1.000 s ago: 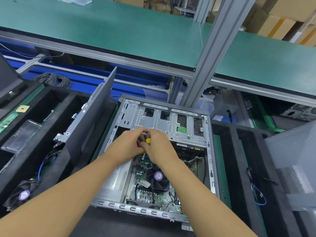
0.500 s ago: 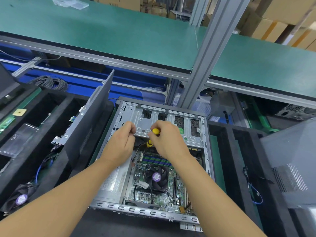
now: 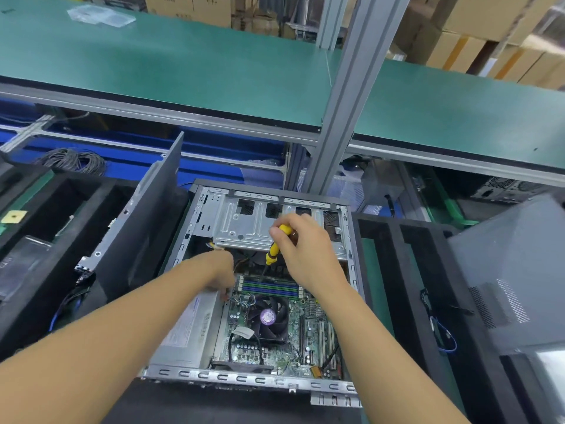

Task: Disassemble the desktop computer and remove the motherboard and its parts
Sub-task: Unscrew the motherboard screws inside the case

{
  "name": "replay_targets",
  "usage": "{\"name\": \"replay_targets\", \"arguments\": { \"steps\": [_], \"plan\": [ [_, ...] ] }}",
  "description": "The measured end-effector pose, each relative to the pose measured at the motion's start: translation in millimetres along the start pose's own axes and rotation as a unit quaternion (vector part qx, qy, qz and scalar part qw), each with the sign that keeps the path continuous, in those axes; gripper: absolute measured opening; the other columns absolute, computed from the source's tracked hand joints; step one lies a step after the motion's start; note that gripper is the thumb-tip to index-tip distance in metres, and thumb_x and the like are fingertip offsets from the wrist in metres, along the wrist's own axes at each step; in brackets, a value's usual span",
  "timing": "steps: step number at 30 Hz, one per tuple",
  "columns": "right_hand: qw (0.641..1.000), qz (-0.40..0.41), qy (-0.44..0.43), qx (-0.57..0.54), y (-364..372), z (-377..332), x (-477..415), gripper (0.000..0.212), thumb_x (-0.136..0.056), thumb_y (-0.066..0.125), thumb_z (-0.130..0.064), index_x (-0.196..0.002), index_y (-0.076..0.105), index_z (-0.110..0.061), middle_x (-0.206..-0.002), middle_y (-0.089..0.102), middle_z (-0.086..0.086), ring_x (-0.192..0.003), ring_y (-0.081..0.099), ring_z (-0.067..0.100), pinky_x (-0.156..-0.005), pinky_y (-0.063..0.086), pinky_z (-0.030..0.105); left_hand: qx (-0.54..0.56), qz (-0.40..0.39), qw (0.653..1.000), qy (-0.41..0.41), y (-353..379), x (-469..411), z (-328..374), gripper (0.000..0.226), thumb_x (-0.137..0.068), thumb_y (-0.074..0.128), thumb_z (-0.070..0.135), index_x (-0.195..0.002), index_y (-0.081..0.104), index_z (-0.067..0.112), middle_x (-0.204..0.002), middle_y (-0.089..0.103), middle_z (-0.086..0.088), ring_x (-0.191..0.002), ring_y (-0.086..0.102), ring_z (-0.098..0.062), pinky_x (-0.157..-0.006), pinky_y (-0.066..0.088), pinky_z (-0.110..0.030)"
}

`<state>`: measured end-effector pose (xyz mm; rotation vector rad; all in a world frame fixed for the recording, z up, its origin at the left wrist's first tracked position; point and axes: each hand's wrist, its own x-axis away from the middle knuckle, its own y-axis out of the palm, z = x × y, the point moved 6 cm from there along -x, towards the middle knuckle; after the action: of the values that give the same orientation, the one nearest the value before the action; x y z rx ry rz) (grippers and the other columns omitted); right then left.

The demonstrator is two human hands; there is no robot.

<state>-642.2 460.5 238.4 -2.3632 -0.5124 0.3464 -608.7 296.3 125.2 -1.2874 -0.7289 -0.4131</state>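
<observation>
Right hand [image 3: 308, 252] grips a yellow-handled screwdriver [image 3: 276, 244], tip angled down to 7 o'clock, towards the far edge of the motherboard [image 3: 293, 319]. That motherboard lies in the open case [image 3: 244, 377], at 6 o'clock from the right hand. Left hand [image 3: 218, 275], at 9 o'clock, reaches in beside the cables [image 3: 246, 298]; blur hides its fingers. Best practice, likely: seat the tip squarely, press down while turning, keep cables clear.

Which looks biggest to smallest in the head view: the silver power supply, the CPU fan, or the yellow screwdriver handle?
1. silver power supply, though the left arm covers part of it.
2. CPU fan.
3. yellow screwdriver handle, partly hidden in the right hand.
</observation>
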Motion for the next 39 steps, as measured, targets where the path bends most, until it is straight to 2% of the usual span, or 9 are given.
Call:
{"name": "replay_targets", "arguments": {
  "steps": [4,7,14,20,22,26,30,36,39],
  "plan": [
    [1.000,-0.001,0.004,-0.014,3.7,5.0,3.5,0.012,-0.099,0.055,-0.035,-0.100,0.063,-0.027,-0.091,0.049,-0.009,-0.082,0.049,0.005,-0.070,0.035,0.022,-0.090,-0.140,0.986,-0.029,6.9,-13.4,17.3,0.038,-0.101,0.053,0.023,-0.132,0.059,0.001,-0.127,0.062,-0.011,-0.117,0.060,-0.027,-0.103,0.045,-0.036],
    [1.000,-0.001,0.010,-0.026,2.1,10.0,5.7,0.010,-0.099,0.056,-0.035,-0.099,0.063,-0.028,-0.092,0.048,-0.012,-0.082,0.049,0.004,-0.070,0.035,0.019,-0.148,-0.177,0.973,-0.027,12.8,-24.5,21.5,0.039,-0.103,0.051,0.020,-0.137,0.055,0.002,-0.145,0.052,-0.011,-0.134,0.048,-0.028,-0.107,0.039,-0.035],
    [0.999,0.006,0.030,-0.041,-4.7,28.8,10.3,0.011,-0.099,0.057,-0.033,-0.099,0.064,-0.024,-0.096,0.053,-0.005,-0.082,0.052,0.007,-0.071,0.039,0.018,-0.184,-0.158,0.968,-0.066,25.8,-40.5,14.5,0.040,-0.100,0.054,0.033,-0.128,0.062,0.007,-0.126,0.063,-0.013,-0.111,0.061,-0.025,-0.105,0.045,-0.033],
    [0.998,0.003,0.043,-0.048,-4.4,38.6,11.4,0.012,-0.099,0.058,-0.034,-0.098,0.064,-0.024,-0.095,0.053,-0.007,-0.079,0.052,0.005,-0.069,0.037,0.016,-0.069,-0.158,0.979,-0.106,29.1,-56.7,12.6,0.027,-0.099,0.058,0.024,-0.074,0.058,0.012,-0.087,0.063,-0.001,-0.069,0.056,-0.014,-0.068,0.048,-0.024],
    [0.998,0.005,0.046,-0.052,-4.0,40.5,10.8,0.011,-0.098,0.058,-0.034,-0.097,0.064,-0.025,-0.095,0.052,-0.008,-0.078,0.053,0.004,-0.070,0.038,0.016,-0.062,-0.135,0.984,-0.096,28.2,-60.1,16.4,0.021,-0.094,0.065,0.017,-0.076,0.056,0.010,-0.080,0.066,-0.002,-0.065,0.060,-0.014,-0.071,0.055,-0.028],
    [0.997,0.009,0.054,-0.058,-3.3,44.0,9.6,0.011,-0.098,0.059,-0.035,-0.098,0.064,-0.025,-0.094,0.051,-0.009,-0.075,0.054,0.006,-0.070,0.041,0.019,-0.015,-0.114,0.991,-0.070,31.9,-63.2,18.4,0.030,-0.089,0.071,0.006,-0.113,0.054,-0.002,-0.090,0.072,-0.012,-0.096,0.071,-0.026,-0.091,0.056,-0.039],
    [0.997,0.004,0.053,-0.049,-3.2,44.2,8.6,0.010,-0.098,0.059,-0.035,-0.098,0.064,-0.026,-0.096,0.051,-0.010,-0.076,0.052,0.003,-0.068,0.035,0.011,-0.016,-0.107,0.992,-0.065,33.6,-62.7,20.6,0.044,-0.090,0.068,0.001,-0.129,0.048,0.002,-0.107,0.073,-0.017,-0.087,0.071,-0.025,-0.069,0.060,-0.036],
    [0.997,0.006,0.059,-0.047,-9.9,45.8,8.1,0.011,-0.099,0.057,-0.032,-0.100,0.064,-0.023,-0.099,0.053,-0.006,-0.076,0.056,0.005,-0.067,0.037,0.009,-0.062,-0.075,0.994,-0.050,28.8,-60.6,23.7,0.044,-0.088,0.069,0.002,-0.125,0.047,0.008,-0.074,0.060,-0.005,-0.071,0.063,-0.021,-0.042,0.048,-0.021],
    [0.997,0.008,0.063,-0.049,-11.6,45.9,7.6,0.012,-0.099,0.057,-0.032,-0.100,0.065,-0.022,-0.100,0.053,-0.005,-0.078,0.057,0.007,-0.068,0.038,0.011,-0.065,-0.087,0.992,-0.058,29.1,-59.6,21.9,0.033,-0.086,0.066,-0.002,-0.111,0.048,0.009,-0.068,0.064,-0.007,-0.061,0.062,-0.023,-0.048,0.054,-0.028]
  ]
}}
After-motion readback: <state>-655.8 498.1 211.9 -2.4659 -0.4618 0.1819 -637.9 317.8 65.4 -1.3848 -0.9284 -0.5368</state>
